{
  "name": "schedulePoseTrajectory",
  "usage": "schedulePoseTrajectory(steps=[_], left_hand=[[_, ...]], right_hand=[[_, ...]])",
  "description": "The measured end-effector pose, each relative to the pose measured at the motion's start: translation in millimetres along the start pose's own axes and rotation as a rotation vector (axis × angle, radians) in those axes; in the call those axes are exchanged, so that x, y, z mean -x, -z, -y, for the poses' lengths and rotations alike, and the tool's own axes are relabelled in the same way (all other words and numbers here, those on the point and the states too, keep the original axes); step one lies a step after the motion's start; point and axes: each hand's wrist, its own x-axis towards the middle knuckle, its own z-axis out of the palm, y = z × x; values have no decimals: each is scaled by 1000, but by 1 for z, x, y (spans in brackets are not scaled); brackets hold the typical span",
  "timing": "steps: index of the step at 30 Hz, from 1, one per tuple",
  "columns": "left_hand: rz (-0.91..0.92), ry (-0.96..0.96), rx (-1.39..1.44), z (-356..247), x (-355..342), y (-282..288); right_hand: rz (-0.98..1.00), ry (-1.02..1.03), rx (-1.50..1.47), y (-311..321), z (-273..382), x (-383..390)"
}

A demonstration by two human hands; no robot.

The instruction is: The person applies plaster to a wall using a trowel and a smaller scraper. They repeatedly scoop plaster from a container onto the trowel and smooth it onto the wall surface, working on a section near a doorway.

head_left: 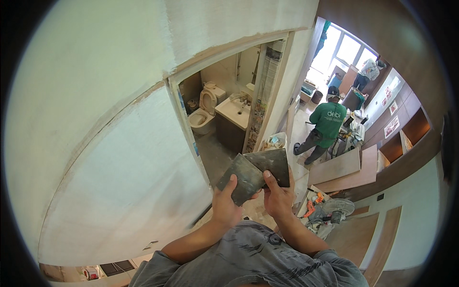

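In front of my chest I hold two thin, dark, rectangular spreader blades with pale smears on them. The left spreader blade (pixel 243 178) is tilted, and my left hand (pixel 224 204) grips its lower part with the thumb on its face. Closed round the lower edge of the right spreader blade (pixel 276 161) is my right hand (pixel 279 197), its thumb also flat on the face. The blades' inner edges overlap, with the two meeting near the middle. Some fingers are hidden behind the blades.
A patchy pale wall (pixel 110 182) rises on my left. Ahead, a doorway shows a toilet (pixel 203 117) and a sink (pixel 235 112). A person in a green shirt (pixel 328 123) bends by boards (pixel 339 168). To the right stand a fan (pixel 338 206) and an orange power tool (pixel 311 208).
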Motion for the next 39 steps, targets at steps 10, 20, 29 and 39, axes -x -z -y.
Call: schedulePoseTrajectory(steps=[10,20,29,39], left_hand=[[5,-44,-103,-4,2,-5],[10,-29,-121,-3,1,-3],[11,-76,-210,-2,2,-11],[167,35,-623,-28,-17,-1]], right_hand=[[230,73,350,20,2,-16],[325,21,474,18,17,-25],[459,-4,591,15,34,-31],[638,-478,709,39,42,-36]])
